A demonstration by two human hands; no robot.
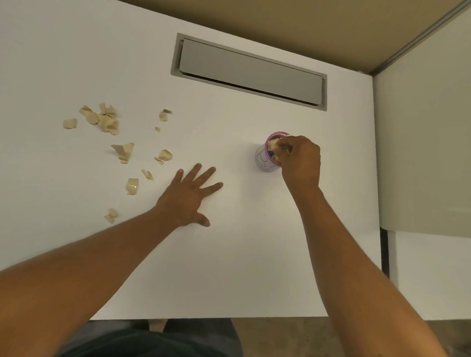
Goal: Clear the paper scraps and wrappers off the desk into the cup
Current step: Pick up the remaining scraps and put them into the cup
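A: Over the cup [267, 159], right of desk [226, 258] centre: right hand [300, 162] pinching a scrap [273, 145] at the rim.
B: Left hand [191, 196]?
A: Flat, fingers spread, empty. Loose scraps [108, 119] lie further left.

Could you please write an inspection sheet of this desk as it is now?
Surface: white desk, mostly bare on the right.
Job's things: cup upright; tan paper scraps scattered on the left.
Clutter: nothing seen.
Hands: left hand flat on the desk, fingers spread; right hand at the cup's mouth, pinching scraps.
Cables: nothing seen; closed grey cable flap.
Surroundings: partition panels behind and right.
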